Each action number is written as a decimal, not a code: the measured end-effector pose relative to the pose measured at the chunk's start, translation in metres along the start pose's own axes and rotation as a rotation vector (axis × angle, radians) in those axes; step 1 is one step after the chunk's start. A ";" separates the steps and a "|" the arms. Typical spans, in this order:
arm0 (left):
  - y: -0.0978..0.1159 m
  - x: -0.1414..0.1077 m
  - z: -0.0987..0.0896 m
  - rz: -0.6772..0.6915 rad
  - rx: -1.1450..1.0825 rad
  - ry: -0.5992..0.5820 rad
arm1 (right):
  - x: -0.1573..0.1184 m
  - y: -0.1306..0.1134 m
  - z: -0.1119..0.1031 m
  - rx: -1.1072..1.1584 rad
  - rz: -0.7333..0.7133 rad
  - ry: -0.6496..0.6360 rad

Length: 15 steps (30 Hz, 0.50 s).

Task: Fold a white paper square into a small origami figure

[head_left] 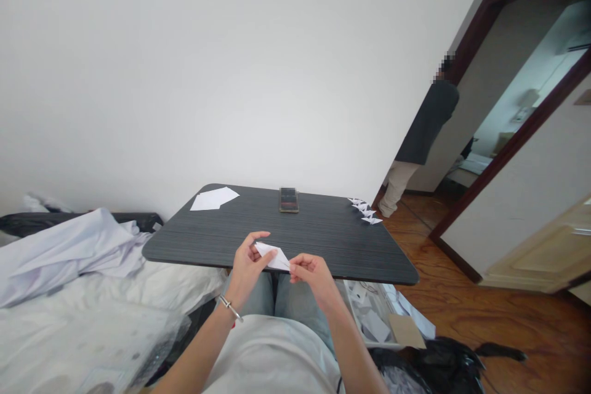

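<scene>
A folded piece of white paper (276,256) is held between my two hands, just above the near edge of the dark table (323,240). My left hand (249,261) grips its left end, with the thumb on top and the index finger stretched out past it. At the pointed right end, my right hand (310,272) pinches the tip between thumb and fingers. Several small folded white paper figures (364,210) stand in a row at the table's right side. Flat white sheets of paper (213,198) lie at the back left.
A phone-like dark object (289,199) sits at the table's back middle, near the white wall. White cloth (74,249) covers the bed at left. Below the table's right side are a box of papers (373,320) and black bags (438,360). A person (422,129) stands by the doorway.
</scene>
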<state>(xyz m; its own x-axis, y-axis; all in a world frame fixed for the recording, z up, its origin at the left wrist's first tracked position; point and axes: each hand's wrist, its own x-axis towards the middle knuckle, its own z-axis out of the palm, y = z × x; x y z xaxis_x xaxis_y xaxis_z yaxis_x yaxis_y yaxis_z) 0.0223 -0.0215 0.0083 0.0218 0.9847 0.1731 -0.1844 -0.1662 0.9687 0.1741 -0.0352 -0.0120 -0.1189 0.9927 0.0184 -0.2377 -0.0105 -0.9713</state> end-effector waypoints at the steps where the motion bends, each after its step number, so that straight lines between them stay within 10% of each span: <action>1: 0.001 0.000 0.000 0.005 0.006 0.012 | 0.000 -0.001 0.000 0.016 0.006 0.002; 15: -0.004 0.000 -0.004 0.116 0.145 -0.125 | 0.001 -0.002 0.003 0.029 -0.123 0.146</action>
<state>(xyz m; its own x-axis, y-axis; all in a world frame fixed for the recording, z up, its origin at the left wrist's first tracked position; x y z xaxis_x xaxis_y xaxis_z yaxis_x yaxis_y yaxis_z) 0.0190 -0.0203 0.0041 0.1323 0.9458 0.2965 -0.0502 -0.2923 0.9550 0.1713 -0.0350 -0.0095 0.0531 0.9936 0.0997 -0.2695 0.1104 -0.9567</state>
